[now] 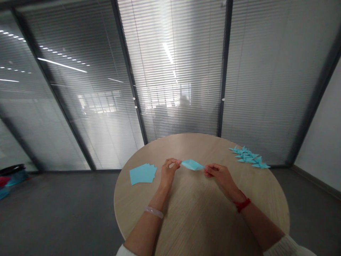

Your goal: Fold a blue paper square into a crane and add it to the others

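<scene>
A folded piece of light blue paper point(192, 164), shaped like a long diamond, is stretched between my two hands over the middle of the table. My left hand point(169, 171) pinches its left tip between thumb and finger; a ring shows on this hand. At the opposite tip, my right hand point(218, 174) is closed on the paper, with its fingers curled in. To the left of my left hand lies a fanned stack of blue paper sheets point(142, 174). Several folded blue paper cranes point(247, 156) sit in a cluster near the table's right edge.
The round wooden table point(197, 220) has a light grain and a curved edge. Behind it stands a glass partition with blinds point(181, 117) and dark frames. Dark grey floor point(80, 209) surrounds the table. A dark-rimmed bin point(16, 176) is at the far left.
</scene>
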Available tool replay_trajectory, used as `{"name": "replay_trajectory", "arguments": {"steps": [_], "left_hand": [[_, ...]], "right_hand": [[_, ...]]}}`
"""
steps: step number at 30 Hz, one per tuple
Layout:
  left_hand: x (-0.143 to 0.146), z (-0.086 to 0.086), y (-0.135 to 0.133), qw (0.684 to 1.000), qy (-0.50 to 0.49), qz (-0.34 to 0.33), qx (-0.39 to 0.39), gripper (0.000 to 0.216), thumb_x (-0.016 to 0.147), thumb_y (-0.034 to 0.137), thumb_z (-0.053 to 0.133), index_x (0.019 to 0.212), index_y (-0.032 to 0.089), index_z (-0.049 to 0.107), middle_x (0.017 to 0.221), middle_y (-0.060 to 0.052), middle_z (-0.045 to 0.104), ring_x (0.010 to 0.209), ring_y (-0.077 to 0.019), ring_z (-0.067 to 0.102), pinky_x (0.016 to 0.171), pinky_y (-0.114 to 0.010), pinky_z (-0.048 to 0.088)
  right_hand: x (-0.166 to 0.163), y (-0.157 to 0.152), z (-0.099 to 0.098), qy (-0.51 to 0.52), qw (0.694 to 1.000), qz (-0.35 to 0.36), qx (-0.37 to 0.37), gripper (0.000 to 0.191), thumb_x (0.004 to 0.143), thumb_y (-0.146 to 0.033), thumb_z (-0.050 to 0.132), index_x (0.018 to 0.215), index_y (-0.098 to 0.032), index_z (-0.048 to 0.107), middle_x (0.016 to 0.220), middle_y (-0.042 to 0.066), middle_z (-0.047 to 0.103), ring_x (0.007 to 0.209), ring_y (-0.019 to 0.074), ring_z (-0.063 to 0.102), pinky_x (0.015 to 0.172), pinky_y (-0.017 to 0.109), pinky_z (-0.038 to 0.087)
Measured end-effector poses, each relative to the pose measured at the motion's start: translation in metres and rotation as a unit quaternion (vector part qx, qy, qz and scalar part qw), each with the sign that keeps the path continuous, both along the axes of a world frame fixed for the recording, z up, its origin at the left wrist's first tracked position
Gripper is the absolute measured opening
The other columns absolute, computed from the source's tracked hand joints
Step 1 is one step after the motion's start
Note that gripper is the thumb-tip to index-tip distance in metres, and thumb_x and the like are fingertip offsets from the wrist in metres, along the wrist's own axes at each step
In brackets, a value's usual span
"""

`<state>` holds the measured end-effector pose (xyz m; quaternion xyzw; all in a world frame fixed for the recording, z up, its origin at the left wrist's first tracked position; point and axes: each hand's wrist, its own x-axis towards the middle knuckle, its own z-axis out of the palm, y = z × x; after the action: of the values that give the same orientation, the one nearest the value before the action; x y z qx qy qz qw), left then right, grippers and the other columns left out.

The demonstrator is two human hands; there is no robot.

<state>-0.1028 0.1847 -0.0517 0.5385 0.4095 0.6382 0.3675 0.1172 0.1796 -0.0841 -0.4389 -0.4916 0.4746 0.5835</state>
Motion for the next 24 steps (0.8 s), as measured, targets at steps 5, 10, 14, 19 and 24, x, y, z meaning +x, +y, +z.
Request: {"name": "replay_trajectory", "arguments": {"steps": [5, 10, 14, 19, 24], "left_hand": [[0.004, 0.005, -0.003, 0.995, 0.036, -0.09, -0.004, 0.039, 0.065, 0.035, 0.073, 0.1, 0.019, 0.066, 0.094, -0.005, 0.063, 0.086, -0.0171, 0.058, 0.077, -0.03, 0.047], [0.005, 0.006, -0.006, 0.992, 0.063, -0.11, -0.011, 0.042, 0.067, 0.037, 0.072, 0.104, 0.019, 0.063, 0.063, 0.005, 0.052, 0.063, -0.0109, 0.052, 0.062, -0.022, 0.041], [0.006, 0.003, -0.004, 0.993, 0.045, -0.108, -0.035, 0.042, 0.067, 0.044, 0.071, 0.098, 0.017, 0.063, 0.056, 0.008, 0.041, 0.056, -0.0088, 0.046, 0.062, -0.023, 0.044], [0.008, -0.001, -0.003, 0.988, 0.025, -0.129, -0.075, 0.045, 0.064, 0.047, 0.072, 0.096, 0.018, 0.061, 0.057, 0.008, 0.04, 0.055, -0.0085, 0.046, 0.065, -0.028, 0.05], [0.012, -0.003, -0.005, 0.983, 0.04, -0.157, -0.085, 0.049, 0.064, 0.048, 0.072, 0.1, 0.018, 0.059, 0.059, 0.008, 0.042, 0.057, -0.0095, 0.049, 0.061, -0.027, 0.05]], "right_hand": [[0.0, -0.004, 0.001, 0.049, 0.995, 0.074, -0.052, 0.036, 0.053, -0.047, 0.081, 0.065, -0.015, 0.066, 0.064, 0.004, 0.066, 0.057, 0.0148, 0.06, 0.059, 0.028, 0.051], [-0.001, -0.011, 0.004, 0.082, 0.986, 0.136, -0.055, 0.033, 0.06, -0.046, 0.078, 0.067, -0.016, 0.063, 0.067, 0.002, 0.063, 0.061, 0.0141, 0.059, 0.061, 0.026, 0.051], [-0.004, -0.009, 0.004, 0.041, 0.99, 0.131, -0.04, 0.038, 0.063, -0.054, 0.073, 0.07, -0.017, 0.062, 0.07, 0.003, 0.064, 0.067, 0.0169, 0.061, 0.063, 0.029, 0.051], [-0.008, -0.003, 0.003, -0.048, 0.997, 0.042, 0.035, 0.045, 0.063, -0.056, 0.071, 0.083, -0.017, 0.064, 0.085, 0.007, 0.068, 0.081, 0.022, 0.063, 0.072, 0.032, 0.051], [-0.01, -0.008, 0.0, -0.121, 0.987, 0.043, 0.1, 0.046, 0.071, -0.045, 0.068, 0.109, -0.02, 0.058, 0.093, 0.006, 0.067, 0.084, 0.0201, 0.064, 0.076, 0.031, 0.05]]}}
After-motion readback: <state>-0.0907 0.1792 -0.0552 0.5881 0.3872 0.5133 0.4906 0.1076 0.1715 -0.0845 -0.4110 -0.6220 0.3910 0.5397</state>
